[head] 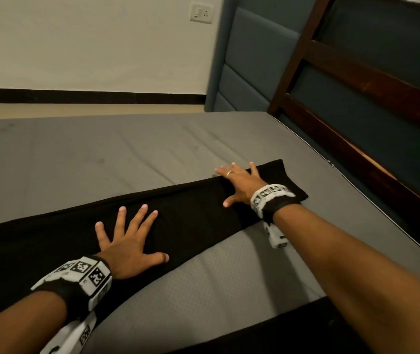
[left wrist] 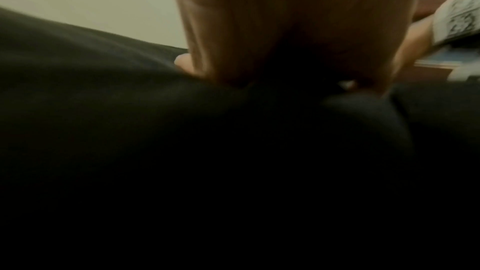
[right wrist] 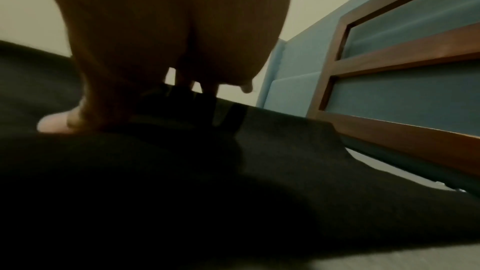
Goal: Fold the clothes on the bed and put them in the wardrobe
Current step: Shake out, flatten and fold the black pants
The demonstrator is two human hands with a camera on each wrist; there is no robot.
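The left hand lies flat with fingers spread on the black trousers, near their middle. The right hand is flat too, fingers straight, pressing the trousers' far end, its fingertips reaching just past the cloth's edge. The trousers lie in a long narrow strip across the bed. The step looks like smoothing before a fold. Next, one end probably needs pinching and carrying over toward the other. Beyond the trousers' far end stands a wooden frame against blue panels; neither blocks the fold. No wardrobe is in view.
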